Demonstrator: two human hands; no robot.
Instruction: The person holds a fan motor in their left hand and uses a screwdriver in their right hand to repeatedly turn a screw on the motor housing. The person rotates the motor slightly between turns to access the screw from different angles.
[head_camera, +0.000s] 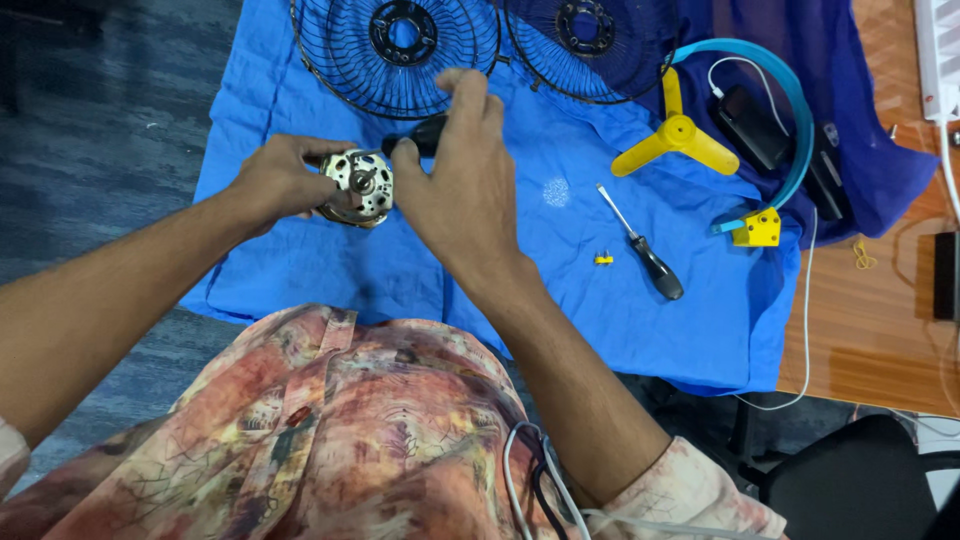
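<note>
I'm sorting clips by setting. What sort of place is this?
Probably a home or small workshop repair table: a blue cloth spread as a work surface, fan grilles, a yellow fan blade and a screwdriver laid out, a fan motor in the hands.

A cloth (500, 290) covers the work surface; on its far edge two fan grilles (400, 45) lie side by side; in front of the left one sits the motor (358, 186), between the left hand (280, 178) and the right hand (455, 170); right of the hands lies a screwdriver (640, 245), a small clip (603, 259) just beside it; behind it rests the fan blade (675, 140); further right, a curved stand (770, 130) lies around a dark adapter (755, 125).
</note>
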